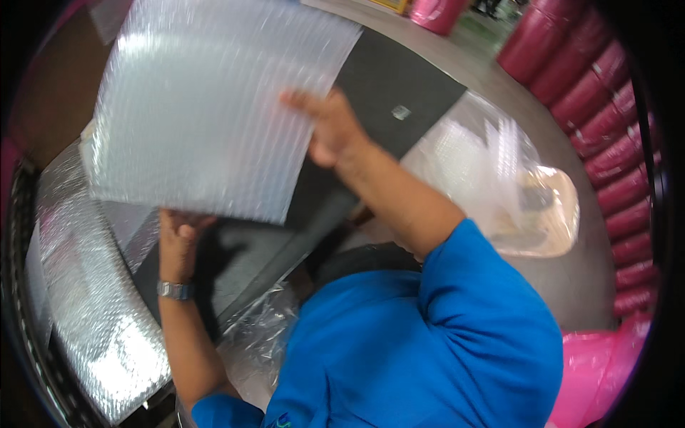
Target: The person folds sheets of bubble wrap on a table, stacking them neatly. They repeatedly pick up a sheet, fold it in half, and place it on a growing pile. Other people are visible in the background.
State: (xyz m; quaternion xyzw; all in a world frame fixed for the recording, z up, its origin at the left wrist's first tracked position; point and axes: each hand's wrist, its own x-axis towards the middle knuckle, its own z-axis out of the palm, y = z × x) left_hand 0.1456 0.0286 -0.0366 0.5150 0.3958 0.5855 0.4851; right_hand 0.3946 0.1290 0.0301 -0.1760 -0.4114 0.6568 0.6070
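Observation:
A thick, whitish translucent stack of bubble wrap sheets (193, 121) is raised above a black table top (392, 78). My left hand (178, 242), below a metal wristwatch (175, 290), grips its lower edge, with the fingers partly hidden beneath the stack. At the stack's right edge is my right hand (334, 132), one finger lying over the top face and the rest curled at the side; motion blurs it slightly. Left of the table lies silvery bubble wrap (100, 299). A small clear scrap (401, 113) rests on the black surface.
Clear plastic bags (457, 157) and a pale tray-like container (556, 214) wrapped in clear film sit right of the table. Wine-red wrapped rolls (614, 143) line the right side, above a bright pink bag (592, 371). Crumpled clear film (260, 328) lies near my body.

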